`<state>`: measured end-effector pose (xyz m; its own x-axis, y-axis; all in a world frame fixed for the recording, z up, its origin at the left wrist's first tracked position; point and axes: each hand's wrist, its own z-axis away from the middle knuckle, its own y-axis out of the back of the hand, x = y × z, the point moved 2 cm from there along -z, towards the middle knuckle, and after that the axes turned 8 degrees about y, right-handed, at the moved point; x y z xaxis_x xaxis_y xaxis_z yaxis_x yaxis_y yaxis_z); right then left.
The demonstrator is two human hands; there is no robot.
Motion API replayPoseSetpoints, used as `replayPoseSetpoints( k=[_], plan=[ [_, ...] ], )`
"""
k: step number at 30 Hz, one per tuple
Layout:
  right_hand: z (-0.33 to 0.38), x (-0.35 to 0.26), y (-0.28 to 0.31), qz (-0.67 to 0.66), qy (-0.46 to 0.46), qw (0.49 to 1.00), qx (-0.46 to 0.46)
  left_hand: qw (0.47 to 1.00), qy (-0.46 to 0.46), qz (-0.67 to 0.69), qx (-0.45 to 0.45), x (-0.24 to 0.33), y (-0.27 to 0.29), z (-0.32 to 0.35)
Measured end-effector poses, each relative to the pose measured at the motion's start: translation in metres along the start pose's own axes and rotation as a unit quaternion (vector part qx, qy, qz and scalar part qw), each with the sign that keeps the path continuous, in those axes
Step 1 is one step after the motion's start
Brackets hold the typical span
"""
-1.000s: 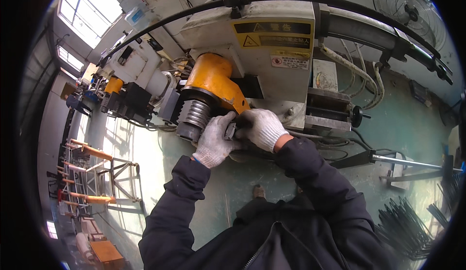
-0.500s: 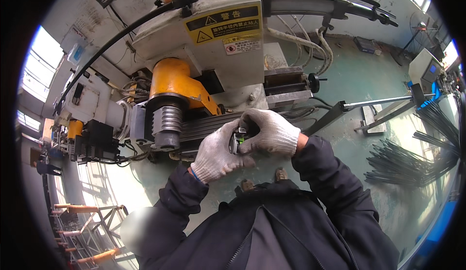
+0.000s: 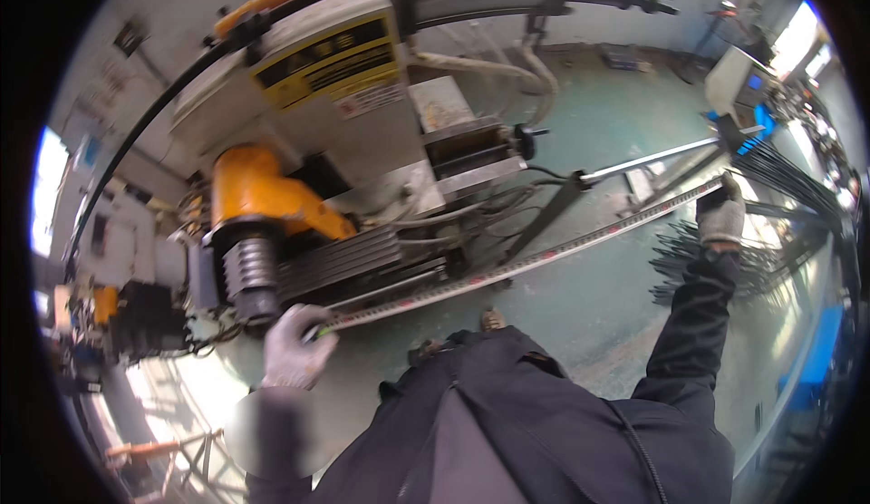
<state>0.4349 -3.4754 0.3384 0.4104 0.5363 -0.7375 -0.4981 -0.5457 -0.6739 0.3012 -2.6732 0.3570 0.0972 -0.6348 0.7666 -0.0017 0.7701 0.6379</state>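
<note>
A tape measure's long pale blade (image 3: 544, 256) is drawn out between my two gloved hands, rising from lower left to upper right, with red marks along it. My left hand (image 3: 294, 348), in a white knit glove, is closed at the tape's near left end, where a bit of green shows by the fingers. With my arm stretched far to the right, my right hand (image 3: 722, 217) grips the other end of the tape. Dark patches on that glove blur together with whatever its fingers cover. The blade hangs in front of the machine, above the floor.
A machine with an orange bending head (image 3: 254, 191) and ribbed metal roller (image 3: 249, 268) stands ahead on the left. A metal bar on a support (image 3: 648, 161) reaches right. Bundles of thin dark rods (image 3: 793, 178) lie at the right. Green floor (image 3: 580, 323) lies below.
My hands were together holding the small tape measure; now they are far apart, left hand lower left, right hand far right, with the blade pulled out between them. The view has shifted right.
</note>
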Motion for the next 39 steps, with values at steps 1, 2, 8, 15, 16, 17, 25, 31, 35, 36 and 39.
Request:
replayPoseSetpoints(
  k=[1,2,8,15,16,17,25,31,35,36,39],
  plan=[
    [-0.019,-0.002,0.022,0.064,0.057,0.996,-0.016,0.999,0.016,-0.027,-0.005,-0.004,0.007,0.004],
    [-0.021,-0.020,0.038,0.130,0.113,0.985,0.001,0.998,0.050,-0.033,0.015,-0.008,0.010,0.009],
    [0.177,0.147,-0.054,0.377,0.118,0.915,-0.076,0.993,-0.114,-0.027,0.034,0.019,-0.031,-0.001],
    [0.189,0.166,-0.098,0.306,0.002,0.950,-0.055,0.994,-0.035,-0.053,0.090,0.032,-0.049,-0.007],
    [0.163,0.157,-0.087,0.269,0.024,0.962,-0.040,0.993,-0.033,-0.047,0.105,0.027,-0.046,-0.005],
    [0.133,0.152,-0.076,0.276,0.014,0.961,0.014,0.990,-0.034,-0.079,0.108,0.020,-0.039,-0.004],
    [-0.003,0.126,0.001,0.253,0.046,0.963,0.079,0.966,0.071,-0.158,0.194,-0.050,-0.002,0.008],
    [-0.063,0.139,0.053,0.341,-0.021,0.936,0.082,0.940,0.186,0.023,0.285,-0.097,-0.015,-0.006],
    [-0.088,0.145,0.068,0.279,-0.052,0.958,0.048,0.923,0.062,-0.262,0.276,-0.097,-0.017,0.002],
    [-0.091,0.147,0.071,0.242,-0.055,0.968,0.042,0.938,0.139,-0.123,0.292,-0.099,-0.018,0.002],
    [-0.100,0.147,0.080,0.244,-0.029,0.968,0.052,0.938,0.101,-0.058,0.327,-0.083,-0.023,0.000]
  ],
)
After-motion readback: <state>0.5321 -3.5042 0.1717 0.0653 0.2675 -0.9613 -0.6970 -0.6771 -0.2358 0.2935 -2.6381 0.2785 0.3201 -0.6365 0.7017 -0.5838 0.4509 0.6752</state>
